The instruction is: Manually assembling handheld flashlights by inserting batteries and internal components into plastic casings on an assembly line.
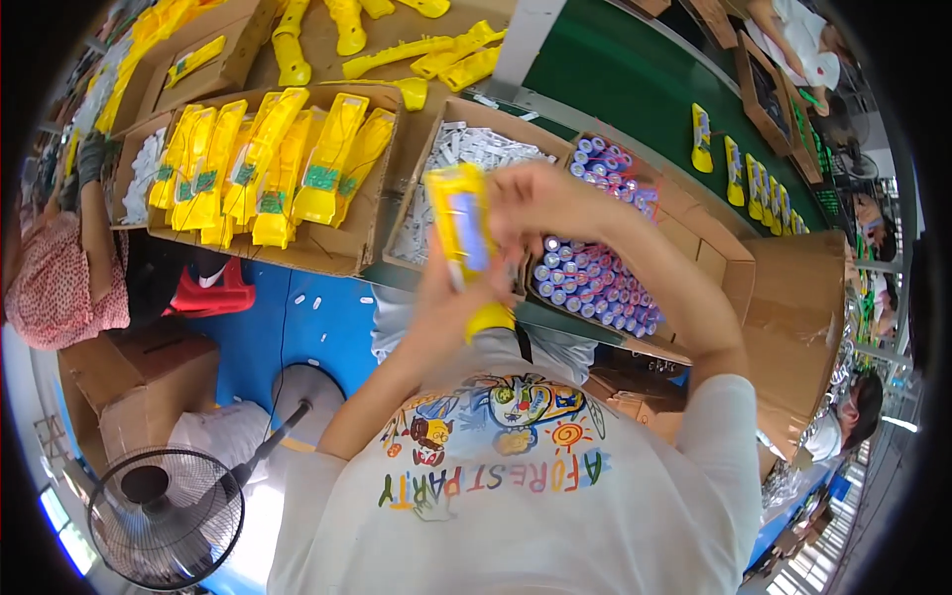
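In front of my chest, my left hand point(451, 302) is wrapped round a yellow plastic housing point(446, 213), held upright and slightly tilted. A blue-purple cylinder point(466, 226), like a battery, shows in the open face of the housing. Against its upper right side, my right hand point(531, 203) has its fingers curled and pressed together; what they pinch is hidden. Just beyond my hands lies a carton of small white pieces point(466, 144). Beside my right forearm, a carton holds many batteries point(595, 288) standing on end in purple and pink wraps.
At left, a carton point(372, 233) holds yellow housings with green circuit boards and dark wires. More yellow housings point(456, 55) lie at the back. A green conveyor point(615, 69) carries yellow units on the right. A fan point(164, 516) stands lower left; a co-worker point(74, 268) sits at far left.
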